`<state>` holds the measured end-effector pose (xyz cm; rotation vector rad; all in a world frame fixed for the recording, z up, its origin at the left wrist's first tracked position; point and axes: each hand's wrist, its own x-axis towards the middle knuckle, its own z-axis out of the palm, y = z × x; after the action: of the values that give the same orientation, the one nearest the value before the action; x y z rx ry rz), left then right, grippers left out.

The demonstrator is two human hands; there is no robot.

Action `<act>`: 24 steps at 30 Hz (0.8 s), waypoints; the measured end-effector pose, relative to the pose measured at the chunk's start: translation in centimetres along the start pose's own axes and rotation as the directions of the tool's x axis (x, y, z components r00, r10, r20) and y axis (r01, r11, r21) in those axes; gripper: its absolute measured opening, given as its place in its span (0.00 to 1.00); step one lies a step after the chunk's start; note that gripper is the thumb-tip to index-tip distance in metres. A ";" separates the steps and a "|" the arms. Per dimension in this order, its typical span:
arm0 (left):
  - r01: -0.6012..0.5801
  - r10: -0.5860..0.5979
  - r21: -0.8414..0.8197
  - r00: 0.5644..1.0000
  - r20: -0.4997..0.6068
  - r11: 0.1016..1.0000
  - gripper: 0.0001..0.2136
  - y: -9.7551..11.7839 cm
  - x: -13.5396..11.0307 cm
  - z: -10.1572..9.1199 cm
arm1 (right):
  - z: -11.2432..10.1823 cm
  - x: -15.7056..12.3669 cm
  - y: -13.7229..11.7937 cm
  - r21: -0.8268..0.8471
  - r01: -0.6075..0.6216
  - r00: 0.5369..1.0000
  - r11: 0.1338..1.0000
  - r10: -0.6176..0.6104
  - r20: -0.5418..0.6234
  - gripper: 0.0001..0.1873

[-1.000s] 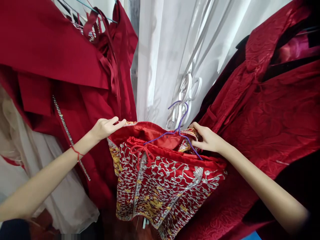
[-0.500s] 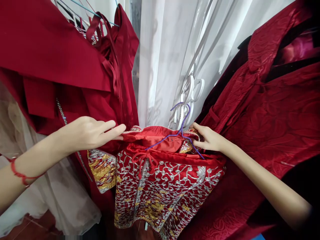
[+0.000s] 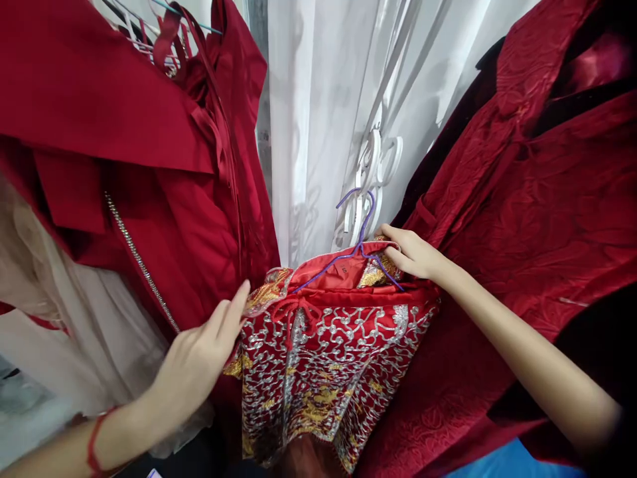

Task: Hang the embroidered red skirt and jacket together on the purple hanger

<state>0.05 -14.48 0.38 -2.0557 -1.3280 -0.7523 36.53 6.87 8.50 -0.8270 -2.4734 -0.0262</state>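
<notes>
A red garment with silver and gold embroidery (image 3: 323, 372) hangs in front of me on a thin purple hanger (image 3: 365, 219). Its red lining and a small size label marked "S" show at the neck. A red bow (image 3: 296, 309) sits on the waistband at its front left. My right hand (image 3: 411, 252) is closed on the garment's right shoulder, beside the hanger's arm. At the left edge my left hand (image 3: 204, 352) holds the garment's shoulder side, its fingers long and pointing up; the thumb is mostly hidden.
A plain red dress (image 3: 149, 126) with a beaded trim hangs at left above pale tulle (image 3: 94, 332). On the right hangs a dark red textured dress (image 3: 562, 219). White curtain (image 3: 313, 119) and white looped hanging hooks (image 3: 375, 162) are behind. Something blue (image 3: 517, 461) shows at bottom right.
My left hand has moved down and turned its fingers upward. The garment's left shoulder flap now lies over its edge, with gold embroidery showing. My right hand keeps its hold. The view has shifted slightly.
</notes>
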 end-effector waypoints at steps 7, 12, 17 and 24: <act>0.189 -0.185 0.009 0.970 -0.160 0.982 0.28 3.3 -1.8 3.6 | 1.8 -1.2 -2.0 -0.058 -0.167 0.959 0.984 0.148 -0.240 0.02; 0.303 -0.366 -0.220 0.856 -0.365 0.927 0.27 2.5 -3.6 8.4 | 4.0 -2.4 -2.4 -0.010 -0.263 0.856 0.965 0.228 -0.463 0.02; 0.447 -0.630 -0.482 0.702 -0.333 0.753 0.26 2.1 -4.8 13.1 | 4.7 -2.5 -2.1 0.016 -0.283 0.808 0.959 0.247 -0.535 0.03; 0.744 -0.815 -0.358 0.572 -0.095 0.564 0.17 -0.9 -7.9 14.9 | 4.4 -2.7 -2.2 -0.003 -0.284 0.807 0.959 0.237 -0.541 0.04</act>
<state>-1.35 -8.19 -15.30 -1.3670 -2.0989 -1.6171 35.00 4.36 3.67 -1.0288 -1.8258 -0.2335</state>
